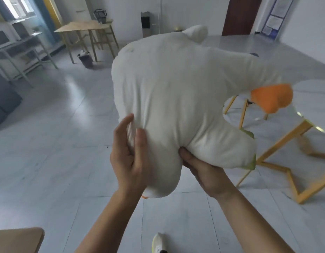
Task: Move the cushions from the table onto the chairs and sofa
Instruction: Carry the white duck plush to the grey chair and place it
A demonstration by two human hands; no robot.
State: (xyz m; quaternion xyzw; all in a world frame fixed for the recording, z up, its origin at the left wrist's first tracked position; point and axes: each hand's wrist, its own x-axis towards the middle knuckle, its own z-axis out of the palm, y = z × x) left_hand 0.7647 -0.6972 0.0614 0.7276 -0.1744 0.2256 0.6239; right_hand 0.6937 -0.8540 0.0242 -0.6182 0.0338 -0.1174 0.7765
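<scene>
A large white goose-shaped cushion [178, 92] with an orange beak [271, 98] fills the middle of the view, held up in the air over the floor. My left hand [129, 156] pinches its fabric at the lower left. Under the cushion's lower edge, my right hand [203, 170] grips it from below. Part of a round white table [315, 99] with yellow legs shows at the right, partly hidden behind the beak.
A grey sofa edge [5, 99] sits at the far left. At the back left stand a wooden table [85, 26] and a dark bin [85, 59]. A tan seat corner [17, 238] lies at bottom left. Pale tiled floor spreads between.
</scene>
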